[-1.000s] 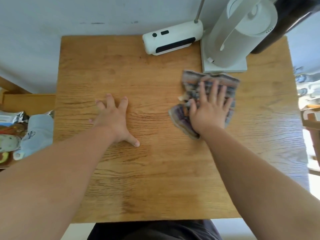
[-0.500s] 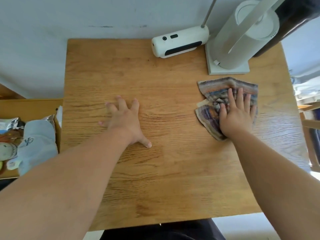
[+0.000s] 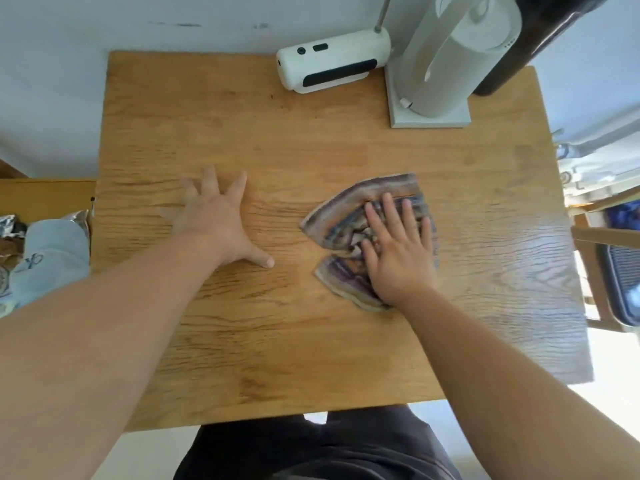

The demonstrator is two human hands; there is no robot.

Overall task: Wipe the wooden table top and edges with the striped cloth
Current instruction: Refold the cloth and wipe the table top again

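The striped cloth (image 3: 341, 216), crumpled and in purple and brown stripes, lies on the wooden table (image 3: 277, 358) right of centre. My right hand (image 3: 398, 258) presses flat on top of the cloth with fingers spread, covering its right half. My left hand (image 3: 218, 220) rests palm down on the bare wood left of centre, fingers apart, holding nothing. The two hands are about a hand's width apart.
A white oblong device (image 3: 332, 64) and a white tower appliance on a square base (image 3: 429, 119) stand along the table's far edge by the wall. A side surface at the left holds a pale blue bag (image 3: 52, 258) and foil packets. A chair (image 3: 606, 237) stands at the right.
My right hand has slid the cloth from near the appliance base toward me and to the left. The left hand has stayed planted on the wood.
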